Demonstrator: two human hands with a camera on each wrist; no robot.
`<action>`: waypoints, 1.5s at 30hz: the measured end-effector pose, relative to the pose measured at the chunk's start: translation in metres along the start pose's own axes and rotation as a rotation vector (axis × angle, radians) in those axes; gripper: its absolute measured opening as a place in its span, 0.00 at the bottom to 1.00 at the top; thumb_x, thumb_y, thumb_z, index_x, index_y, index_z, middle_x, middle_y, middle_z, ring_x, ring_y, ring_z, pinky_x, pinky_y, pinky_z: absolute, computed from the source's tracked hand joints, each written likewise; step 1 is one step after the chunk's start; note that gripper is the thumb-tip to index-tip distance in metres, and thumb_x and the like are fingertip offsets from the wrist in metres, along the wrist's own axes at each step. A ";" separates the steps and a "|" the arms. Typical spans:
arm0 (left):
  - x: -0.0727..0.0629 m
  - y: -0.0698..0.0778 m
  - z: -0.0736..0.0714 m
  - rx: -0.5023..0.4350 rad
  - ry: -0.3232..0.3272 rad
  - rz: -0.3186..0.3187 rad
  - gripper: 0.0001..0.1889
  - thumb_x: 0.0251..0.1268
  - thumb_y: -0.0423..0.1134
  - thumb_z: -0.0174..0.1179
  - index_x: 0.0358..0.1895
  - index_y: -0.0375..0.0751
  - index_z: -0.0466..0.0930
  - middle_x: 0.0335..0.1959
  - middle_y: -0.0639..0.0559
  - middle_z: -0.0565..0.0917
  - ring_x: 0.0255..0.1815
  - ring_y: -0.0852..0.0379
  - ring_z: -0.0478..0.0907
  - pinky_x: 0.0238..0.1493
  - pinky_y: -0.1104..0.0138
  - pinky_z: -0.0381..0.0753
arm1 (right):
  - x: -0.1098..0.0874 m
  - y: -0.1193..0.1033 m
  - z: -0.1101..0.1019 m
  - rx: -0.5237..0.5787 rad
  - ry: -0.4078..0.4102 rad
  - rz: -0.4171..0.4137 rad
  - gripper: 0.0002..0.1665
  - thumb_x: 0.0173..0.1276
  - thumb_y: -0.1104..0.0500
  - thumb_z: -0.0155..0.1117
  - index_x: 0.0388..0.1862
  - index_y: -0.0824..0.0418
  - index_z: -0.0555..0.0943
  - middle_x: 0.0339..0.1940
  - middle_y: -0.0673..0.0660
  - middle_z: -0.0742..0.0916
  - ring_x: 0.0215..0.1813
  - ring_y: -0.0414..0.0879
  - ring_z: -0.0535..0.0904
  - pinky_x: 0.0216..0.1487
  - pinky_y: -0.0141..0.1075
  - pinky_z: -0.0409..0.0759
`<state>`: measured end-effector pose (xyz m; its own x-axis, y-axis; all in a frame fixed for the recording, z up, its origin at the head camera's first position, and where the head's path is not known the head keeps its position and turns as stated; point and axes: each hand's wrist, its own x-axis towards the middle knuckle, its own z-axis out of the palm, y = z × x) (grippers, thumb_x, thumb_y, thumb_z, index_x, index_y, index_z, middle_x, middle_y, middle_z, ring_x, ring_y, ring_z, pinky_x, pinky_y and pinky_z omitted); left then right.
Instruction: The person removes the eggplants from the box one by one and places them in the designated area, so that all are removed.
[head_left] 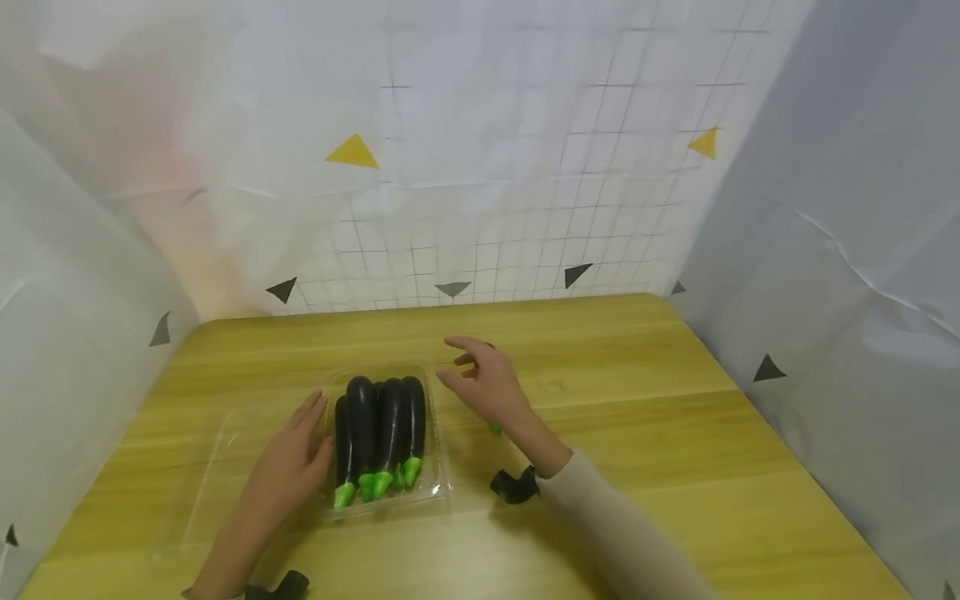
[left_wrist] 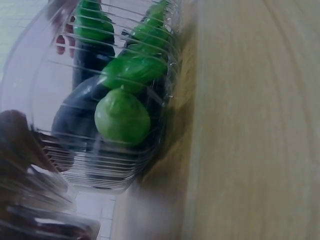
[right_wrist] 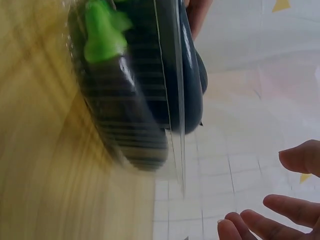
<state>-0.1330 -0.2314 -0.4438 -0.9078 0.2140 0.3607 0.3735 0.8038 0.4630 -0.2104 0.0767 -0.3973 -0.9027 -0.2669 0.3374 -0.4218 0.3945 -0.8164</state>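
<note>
Several dark purple eggplants (head_left: 363, 425) with bright green stem caps lie side by side in a clear plastic clamshell box (head_left: 438, 467). Its transparent lid (head_left: 217, 467) lies spread out on the left. My left hand (head_left: 281, 467) is at the box's left side, fingers extended along the wall; the left wrist view shows the green caps (left_wrist: 122, 117) through the ribbed plastic. Just off the box's right side, my right hand (head_left: 487, 379) is raised with parted, slightly bent fingers and holds nothing. A small green tip (head_left: 496, 428) peeks out beside the right wrist, the rest hidden.
Everything rests on a wood-grain table (head_left: 600, 358). White sheeting (head_left: 480, 217) with grid lines and triangle marks rises behind it and along both sides. A black curved piece (head_left: 513, 486) sits at the right wrist, and a similar one (head_left: 288, 586) at the left.
</note>
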 end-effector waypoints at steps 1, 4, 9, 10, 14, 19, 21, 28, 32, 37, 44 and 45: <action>-0.001 0.000 0.000 0.001 -0.003 -0.005 0.32 0.71 0.30 0.59 0.75 0.21 0.62 0.77 0.27 0.62 0.72 0.26 0.65 0.69 0.35 0.67 | 0.000 -0.001 0.002 -0.003 -0.011 -0.009 0.29 0.73 0.54 0.70 0.71 0.58 0.79 0.63 0.58 0.84 0.55 0.56 0.85 0.52 0.46 0.87; -0.001 0.000 -0.001 0.003 -0.005 -0.010 0.32 0.72 0.30 0.59 0.75 0.20 0.62 0.77 0.27 0.62 0.71 0.25 0.65 0.68 0.35 0.68 | -0.002 -0.003 0.007 0.000 -0.044 -0.022 0.29 0.74 0.55 0.70 0.72 0.59 0.78 0.66 0.58 0.82 0.58 0.56 0.83 0.55 0.44 0.86; -0.002 -0.001 -0.002 -0.001 0.000 -0.011 0.32 0.71 0.30 0.59 0.75 0.20 0.62 0.77 0.27 0.62 0.72 0.25 0.65 0.68 0.35 0.68 | -0.004 -0.007 0.013 0.025 -0.067 -0.041 0.30 0.73 0.57 0.69 0.72 0.61 0.77 0.68 0.60 0.81 0.58 0.56 0.83 0.56 0.43 0.85; -0.002 -0.001 -0.002 -0.001 0.001 -0.009 0.32 0.71 0.30 0.59 0.75 0.20 0.62 0.77 0.27 0.62 0.72 0.25 0.65 0.68 0.35 0.68 | -0.004 -0.008 0.014 0.031 -0.069 -0.043 0.30 0.73 0.57 0.69 0.72 0.62 0.77 0.68 0.61 0.81 0.58 0.56 0.83 0.56 0.42 0.85; -0.003 -0.002 0.000 0.003 0.011 0.001 0.32 0.71 0.30 0.59 0.74 0.20 0.63 0.76 0.26 0.63 0.71 0.25 0.66 0.67 0.34 0.69 | -0.004 -0.012 0.018 0.031 -0.086 -0.048 0.31 0.74 0.56 0.70 0.72 0.61 0.76 0.68 0.61 0.81 0.57 0.53 0.84 0.55 0.39 0.86; -0.002 -0.001 -0.001 0.002 0.015 0.002 0.32 0.71 0.30 0.59 0.74 0.20 0.63 0.76 0.27 0.63 0.70 0.25 0.66 0.67 0.34 0.69 | -0.005 -0.014 0.024 0.036 -0.115 -0.068 0.31 0.74 0.55 0.70 0.73 0.61 0.76 0.69 0.61 0.81 0.57 0.54 0.84 0.56 0.39 0.86; -0.002 0.000 -0.002 -0.001 0.009 -0.004 0.32 0.71 0.30 0.59 0.74 0.20 0.63 0.77 0.27 0.63 0.71 0.25 0.66 0.67 0.34 0.68 | -0.005 -0.015 0.025 0.044 -0.125 -0.073 0.31 0.74 0.56 0.70 0.73 0.61 0.76 0.68 0.60 0.81 0.57 0.55 0.84 0.56 0.39 0.86; 0.000 0.002 -0.004 -0.002 -0.001 -0.014 0.32 0.71 0.30 0.58 0.75 0.20 0.62 0.77 0.27 0.62 0.71 0.24 0.65 0.67 0.34 0.68 | -0.006 -0.014 0.033 0.042 -0.158 -0.055 0.32 0.73 0.58 0.71 0.73 0.61 0.76 0.68 0.58 0.81 0.55 0.54 0.84 0.54 0.35 0.85; -0.001 0.002 -0.003 -0.002 0.006 -0.006 0.32 0.70 0.29 0.58 0.74 0.19 0.63 0.76 0.26 0.63 0.70 0.24 0.66 0.67 0.34 0.69 | -0.006 -0.014 0.039 0.027 -0.177 -0.042 0.33 0.73 0.58 0.71 0.74 0.61 0.75 0.70 0.59 0.80 0.53 0.52 0.85 0.49 0.32 0.86; -0.001 0.002 -0.001 -0.004 0.006 -0.002 0.32 0.70 0.29 0.59 0.74 0.19 0.63 0.76 0.26 0.63 0.70 0.24 0.66 0.67 0.34 0.69 | -0.007 -0.015 0.044 0.018 -0.197 -0.024 0.33 0.71 0.59 0.72 0.73 0.62 0.75 0.69 0.61 0.80 0.48 0.50 0.87 0.42 0.30 0.86; -0.001 0.002 0.000 -0.005 0.009 -0.008 0.32 0.71 0.30 0.59 0.74 0.20 0.63 0.76 0.27 0.63 0.70 0.24 0.66 0.65 0.34 0.70 | -0.008 -0.016 0.049 -0.044 -0.228 0.006 0.34 0.71 0.56 0.73 0.73 0.62 0.76 0.67 0.59 0.82 0.41 0.42 0.85 0.34 0.29 0.85; -0.001 0.002 0.000 -0.006 0.010 -0.009 0.32 0.71 0.30 0.59 0.74 0.20 0.63 0.76 0.27 0.63 0.70 0.24 0.66 0.65 0.34 0.70 | -0.008 -0.016 0.050 -0.055 -0.237 0.006 0.34 0.71 0.56 0.73 0.73 0.63 0.75 0.66 0.59 0.83 0.40 0.41 0.85 0.33 0.29 0.85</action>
<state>-0.1317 -0.2302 -0.4430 -0.9092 0.2009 0.3646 0.3663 0.8023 0.4713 -0.1922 0.0284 -0.4107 -0.8629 -0.4606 0.2079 -0.4262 0.4422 -0.7892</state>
